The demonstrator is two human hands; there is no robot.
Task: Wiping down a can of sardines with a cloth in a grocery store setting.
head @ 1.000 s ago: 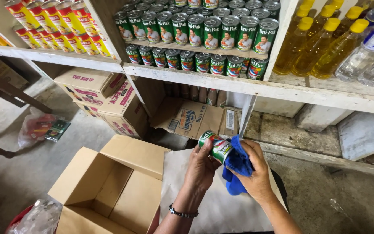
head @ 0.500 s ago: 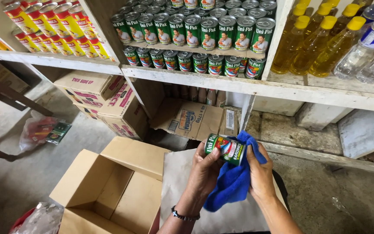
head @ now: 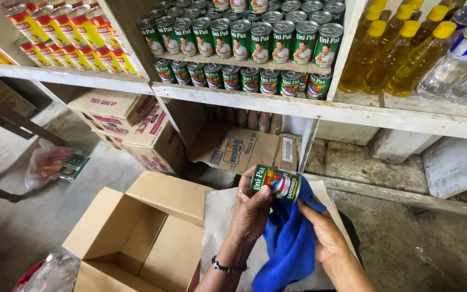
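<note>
Shelves (head: pixel 298 105) of tins fill the upper frame; lower centre, left hand (head: pixel 252 208) clamps a rigid, slick can (head: pixel 277 183) round its sides, right hand (head: pixel 325 232) grips a soft cloth (head: pixel 287 243).

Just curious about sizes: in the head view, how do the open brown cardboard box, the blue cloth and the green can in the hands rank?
1. Open brown cardboard box, clearly largest.
2. Blue cloth.
3. Green can, smallest.
All lie about equally near, so the order seems safe.

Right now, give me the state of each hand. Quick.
Left hand: closed around the green can, held on its side.
Right hand: holding the blue cloth under the can.
</note>
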